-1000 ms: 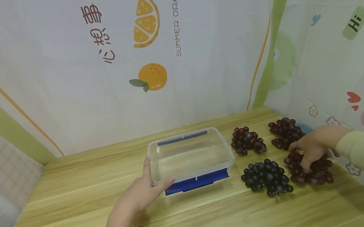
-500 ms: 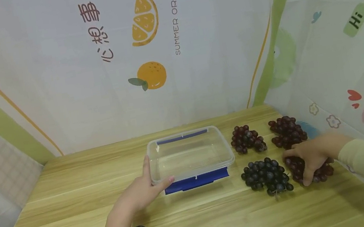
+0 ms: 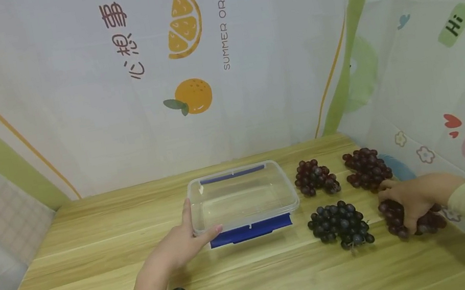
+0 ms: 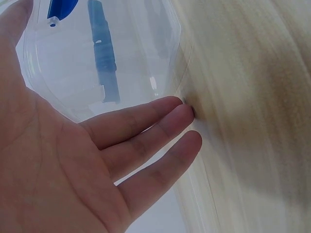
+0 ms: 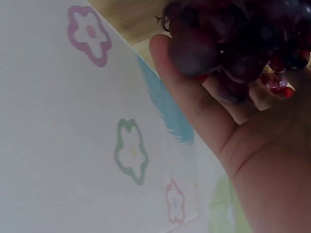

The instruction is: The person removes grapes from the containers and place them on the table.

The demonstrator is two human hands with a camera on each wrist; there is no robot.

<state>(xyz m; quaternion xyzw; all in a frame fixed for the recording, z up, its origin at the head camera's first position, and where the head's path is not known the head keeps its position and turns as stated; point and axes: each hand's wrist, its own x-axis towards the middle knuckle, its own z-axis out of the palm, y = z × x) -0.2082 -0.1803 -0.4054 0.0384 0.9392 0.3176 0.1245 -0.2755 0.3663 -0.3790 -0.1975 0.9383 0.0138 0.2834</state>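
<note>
My left hand [image 3: 174, 251] rests at the front left corner of a clear plastic food container [image 3: 250, 231] with blue clips. Its thumb lies along the front rim, and the index finger points along the left side. In the left wrist view, the other fingers [image 4: 160, 170] are nearly straight beside the container's wall. At the right, my right hand [image 3: 419, 195] grips a bunch of red grapes [image 3: 433, 222] from above, low over or on the table. The right wrist view shows these grapes [image 5: 194, 51] against the fingers and palm; part of the bunch is out of frame.
A bunch of black grapes [image 3: 340, 225] lies between the container and my right hand. Two more dark red bunches of grapes, one left [image 3: 314, 177] and one right [image 3: 366, 168], lie farther back. Printed cloths [image 3: 277, 80] stand behind and beside the wooden table [image 3: 257, 285].
My right hand has closed round the near red bunch and shifted it slightly right, away from the black grapes. The left hand and the container have stayed in place.
</note>
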